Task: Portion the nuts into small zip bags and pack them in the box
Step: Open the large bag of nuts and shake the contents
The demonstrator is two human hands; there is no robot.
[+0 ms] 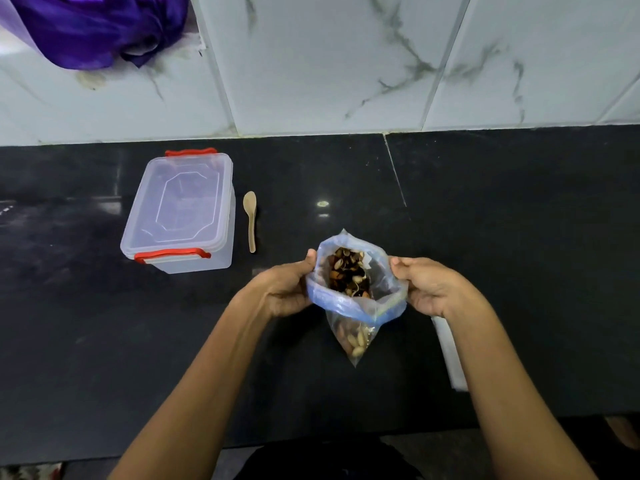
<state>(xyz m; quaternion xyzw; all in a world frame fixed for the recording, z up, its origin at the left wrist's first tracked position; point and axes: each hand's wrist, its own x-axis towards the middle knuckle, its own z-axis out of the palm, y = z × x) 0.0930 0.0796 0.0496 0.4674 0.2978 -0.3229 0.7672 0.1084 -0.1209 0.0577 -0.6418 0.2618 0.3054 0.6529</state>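
Note:
A large clear zip bag (pixel 384 289) with a blue rim stands open at the middle of the black counter, with mixed nuts (pixel 348 273) inside it. My left hand (pixel 289 287) grips the bag's left rim and my right hand (pixel 431 287) grips its right rim, holding the mouth wide. A clear plastic box (pixel 180 211) with red clips sits at the left, its lid on. A small wooden spoon (pixel 250 220) lies just right of the box. A flat stack of small zip bags (pixel 450 355) lies partly hidden under my right forearm.
The black stone counter (pixel 519 220) runs to a white marble-tiled wall (pixel 329 64) at the back. A purple cloth (pixel 97 29) hangs at the top left. The counter's front edge is near my elbows.

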